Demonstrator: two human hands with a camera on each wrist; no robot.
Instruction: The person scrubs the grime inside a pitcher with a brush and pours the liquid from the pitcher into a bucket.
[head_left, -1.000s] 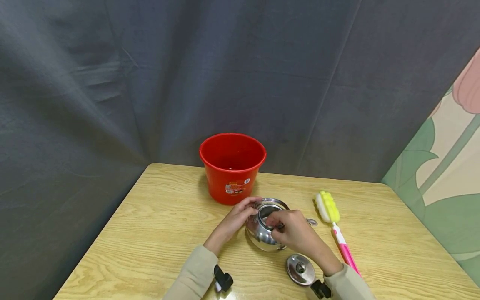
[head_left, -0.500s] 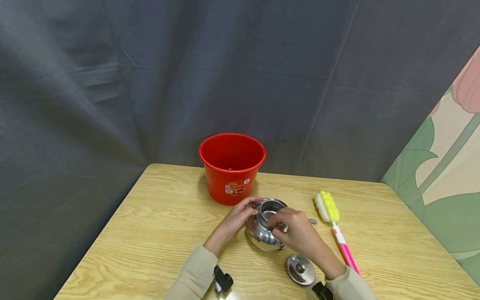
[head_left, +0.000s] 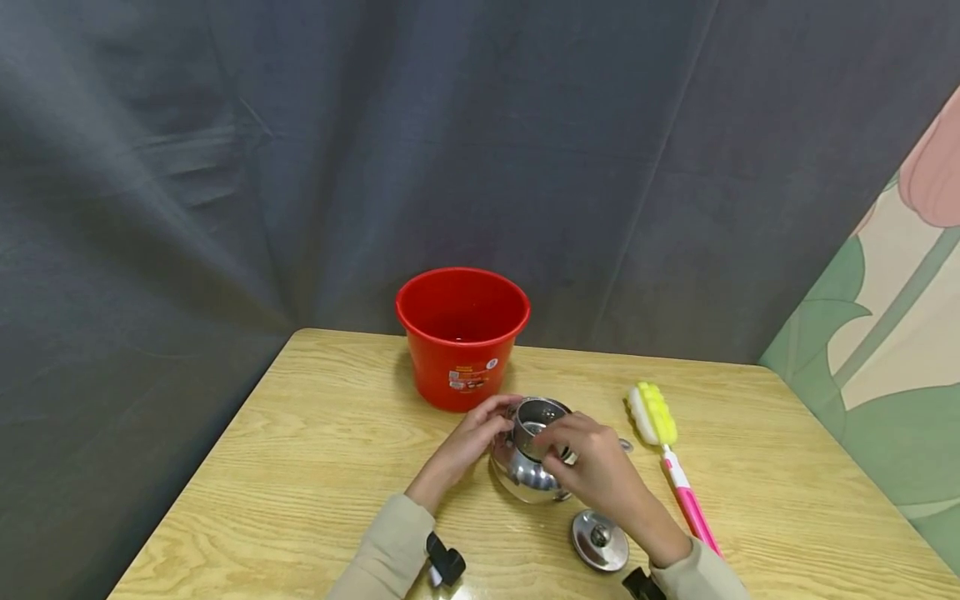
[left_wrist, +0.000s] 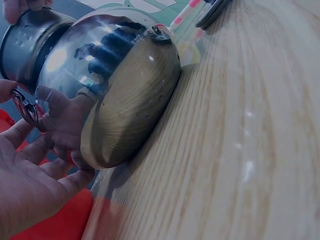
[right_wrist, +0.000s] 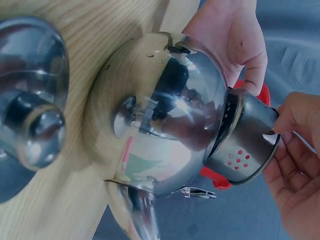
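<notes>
A shiny steel teapot [head_left: 525, 479] stands on the wooden table. My left hand [head_left: 471, 442] holds its left side, thumb beside a small metal handle loop [left_wrist: 25, 107] in the left wrist view. My right hand [head_left: 592, 462] pinches the rim of a steel tea strainer [right_wrist: 242, 147] between thumb and fingers. The strainer, pierced with small holes, stands partly out of the pot's mouth, its lower end hidden inside. The round steel lid [head_left: 600, 540] with its knob lies on the table in front of the pot, close to my right wrist.
Behind the teapot stands a red bucket [head_left: 463, 375]. A brush with a yellow and white sponge head [head_left: 652, 412] and pink handle lies on the right. The pot's spout [right_wrist: 137, 212] points right in the head view. A dark cloth [head_left: 465, 150] hangs behind the table.
My right hand has raised the strainer, so more of its wall shows above the pot's mouth. The left hand has stayed on the teapot.
</notes>
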